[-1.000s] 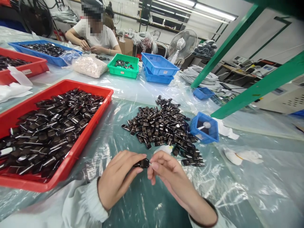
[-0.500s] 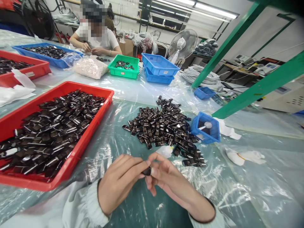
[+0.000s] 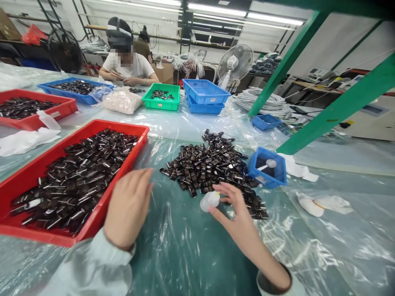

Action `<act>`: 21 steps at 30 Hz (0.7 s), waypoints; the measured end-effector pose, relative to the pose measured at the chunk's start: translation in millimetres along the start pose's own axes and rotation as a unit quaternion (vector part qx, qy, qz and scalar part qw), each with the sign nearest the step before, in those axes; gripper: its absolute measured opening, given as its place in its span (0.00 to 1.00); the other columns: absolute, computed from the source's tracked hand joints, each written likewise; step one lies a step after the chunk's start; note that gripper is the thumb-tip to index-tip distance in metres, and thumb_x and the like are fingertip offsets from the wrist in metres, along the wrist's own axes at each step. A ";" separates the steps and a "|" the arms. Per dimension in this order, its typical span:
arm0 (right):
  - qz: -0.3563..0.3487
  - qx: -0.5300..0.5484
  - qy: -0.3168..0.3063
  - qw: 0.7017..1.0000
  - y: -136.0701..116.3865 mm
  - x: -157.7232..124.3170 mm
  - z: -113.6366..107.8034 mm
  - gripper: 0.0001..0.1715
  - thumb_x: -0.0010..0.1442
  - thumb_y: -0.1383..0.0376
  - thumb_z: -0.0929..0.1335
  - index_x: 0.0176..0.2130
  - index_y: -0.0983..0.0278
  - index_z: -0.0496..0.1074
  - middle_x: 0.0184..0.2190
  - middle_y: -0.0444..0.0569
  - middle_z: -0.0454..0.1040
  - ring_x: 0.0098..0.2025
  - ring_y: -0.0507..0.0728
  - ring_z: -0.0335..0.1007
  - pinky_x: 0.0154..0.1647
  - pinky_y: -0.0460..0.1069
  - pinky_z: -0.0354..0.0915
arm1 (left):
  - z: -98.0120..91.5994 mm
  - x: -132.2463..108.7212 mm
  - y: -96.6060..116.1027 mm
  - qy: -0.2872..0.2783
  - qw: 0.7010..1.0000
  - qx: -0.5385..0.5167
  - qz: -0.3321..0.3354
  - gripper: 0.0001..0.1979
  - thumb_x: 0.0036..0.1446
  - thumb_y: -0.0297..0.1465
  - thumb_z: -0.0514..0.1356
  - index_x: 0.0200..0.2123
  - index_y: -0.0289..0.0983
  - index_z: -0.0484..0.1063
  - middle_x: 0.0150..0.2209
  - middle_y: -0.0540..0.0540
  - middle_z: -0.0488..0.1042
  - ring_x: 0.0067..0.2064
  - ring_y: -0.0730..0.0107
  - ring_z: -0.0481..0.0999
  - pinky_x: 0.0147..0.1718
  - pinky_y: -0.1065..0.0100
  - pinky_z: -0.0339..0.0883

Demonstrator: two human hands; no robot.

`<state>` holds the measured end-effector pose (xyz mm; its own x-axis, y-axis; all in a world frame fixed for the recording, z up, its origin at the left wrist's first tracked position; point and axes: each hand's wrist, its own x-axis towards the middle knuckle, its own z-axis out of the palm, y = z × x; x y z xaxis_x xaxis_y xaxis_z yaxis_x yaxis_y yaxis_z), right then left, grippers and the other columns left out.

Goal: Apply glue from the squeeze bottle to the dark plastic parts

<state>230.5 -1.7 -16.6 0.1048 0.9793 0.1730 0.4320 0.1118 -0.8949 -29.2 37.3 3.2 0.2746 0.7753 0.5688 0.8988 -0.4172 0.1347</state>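
My left hand (image 3: 129,205) hovers at the near right rim of a big red tray (image 3: 92,224) heaped with small glossy black parts. Its back faces me and its fingers point at the tray, so I cannot see whether anything lies under them. My right hand (image 3: 236,216) is open with spread fingers, at the near edge of a loose pile of the same black parts (image 3: 210,166) on the plastic-covered table. Its thumb lies against a small white bottle (image 3: 210,200).
A small blue bin (image 3: 279,176) stands right of the pile, with white cloths (image 3: 317,203) beyond. Farther back are a green tray (image 3: 160,100), stacked blue trays (image 3: 203,98), another red tray (image 3: 33,121) and a fan (image 3: 236,61). A person (image 3: 128,68) works across the table. Green beams (image 3: 333,111) slant at right.
Both hands held one black part together before. They have parted: the left hand moved left to the red tray, the right hand reached forward to the white bottle and pile.
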 end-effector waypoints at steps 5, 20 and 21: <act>0.032 -0.009 -0.071 0.997 6.0 -2.3 7.3 0.14 0.57 0.60 0.68 0.42 0.59 0.63 0.41 0.51 0.76 0.43 0.61 0.71 0.45 0.57 0.66 | 57.1 18.9 11.2 -0.097 0.995 0.017 0.024 0.13 0.61 0.22 0.52 0.48 0.26 0.69 0.50 0.31 0.72 0.51 0.45 0.70 0.47 0.50 0.66; 0.023 -0.012 -0.054 0.998 -6.9 -4.7 -0.8 0.12 0.59 0.63 0.67 0.44 0.60 0.64 0.37 0.50 0.76 0.38 0.59 0.72 0.38 0.53 0.67 | 33.3 -0.5 -0.4 -0.140 0.984 -0.096 -0.045 0.07 0.63 0.29 0.48 0.40 0.39 0.64 0.35 0.46 0.77 0.34 0.65 0.78 0.33 0.67 0.71; 0.022 -0.014 -0.054 0.998 -6.7 -4.6 -0.5 0.12 0.59 0.63 0.67 0.43 0.60 0.64 0.37 0.50 0.77 0.38 0.59 0.72 0.38 0.53 0.67 | 33.1 -0.9 -1.6 -0.144 0.984 -0.093 -0.047 0.06 0.62 0.29 0.48 0.39 0.38 0.64 0.34 0.46 0.76 0.33 0.65 0.78 0.32 0.67 0.71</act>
<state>227.6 -7.0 -11.2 0.0267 0.9958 0.0875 0.4545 0.0659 -0.8883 -19.6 52.9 -24.4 0.3027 0.9058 0.2964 0.8538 -0.3959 0.3380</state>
